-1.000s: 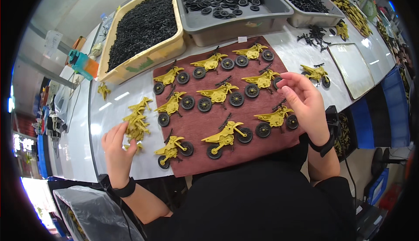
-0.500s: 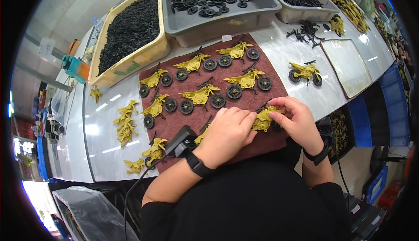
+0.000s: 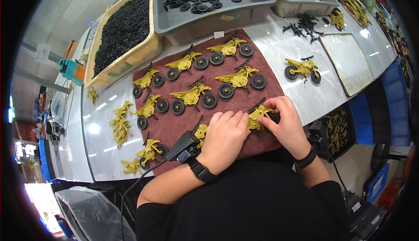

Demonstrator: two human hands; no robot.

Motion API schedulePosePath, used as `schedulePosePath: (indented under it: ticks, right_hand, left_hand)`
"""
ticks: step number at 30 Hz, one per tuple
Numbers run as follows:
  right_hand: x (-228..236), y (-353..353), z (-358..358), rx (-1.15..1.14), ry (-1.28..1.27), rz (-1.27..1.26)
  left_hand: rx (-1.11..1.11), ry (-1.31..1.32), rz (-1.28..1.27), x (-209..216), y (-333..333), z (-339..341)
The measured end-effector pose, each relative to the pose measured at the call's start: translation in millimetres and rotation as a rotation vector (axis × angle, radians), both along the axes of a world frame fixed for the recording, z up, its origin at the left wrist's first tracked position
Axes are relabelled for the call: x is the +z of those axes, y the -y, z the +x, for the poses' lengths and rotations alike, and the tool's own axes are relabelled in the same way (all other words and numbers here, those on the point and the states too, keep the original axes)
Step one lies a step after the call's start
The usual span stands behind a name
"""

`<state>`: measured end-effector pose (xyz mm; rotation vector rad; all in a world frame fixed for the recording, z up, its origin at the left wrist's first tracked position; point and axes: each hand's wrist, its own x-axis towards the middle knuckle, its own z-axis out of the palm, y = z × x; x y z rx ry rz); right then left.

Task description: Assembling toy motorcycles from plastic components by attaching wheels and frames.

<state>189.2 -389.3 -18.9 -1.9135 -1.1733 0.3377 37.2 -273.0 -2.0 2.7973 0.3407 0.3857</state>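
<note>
On the front right of a maroon cloth (image 3: 176,90), my right hand (image 3: 283,123) pinches the right end of a yellow toy motorcycle body (image 3: 258,115) between thumb and fingers. My left hand (image 3: 224,138) lies against that body's left side with its fingers curled together; whatever they hold is hidden beneath. A black handlebar piece (image 3: 256,105) rests just above the body. Left of my left hand, another yellow body (image 3: 201,133) shows in part. Behind my hands are rows of yellow bodies, such as one nearby (image 3: 238,78), with spoked black wheels (image 3: 225,90) beside them.
A cream bin (image 3: 155,47) of small black parts, a grey tub (image 3: 218,25) of wheels and another bin (image 3: 301,7) stand at the back. A toy motorcycle (image 3: 303,69) with wheels on sits right, near a flat tray (image 3: 347,64). Loose yellow bodies (image 3: 120,125) lie left.
The whole view has shifted slightly, so things sit further left. My right fingers have come down around the body's right end, and more of the yellow body shows between my hands.
</note>
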Motion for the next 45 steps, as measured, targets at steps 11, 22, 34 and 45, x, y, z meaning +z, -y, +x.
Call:
schedulePosePath:
  ticks: [11,22,34,45]
  right_hand:
    - [-10,0,-4,-0.017,0.052,0.005]
    - [4,17,23,0.335,-0.109,0.009]
    - [-11,-15,17,0.341,0.205,0.246]
    - [-8,-17,15,0.297,0.376,0.230]
  left_hand:
    - [0.006,-0.019,0.054,-1,2,4]
    - [-0.036,-0.102,0.006,-1,-2,12]
    - [-0.048,-0.007,-0.042,-4,-11,9]
    - [-0.094,0.000,-0.002,-5,-16,10]
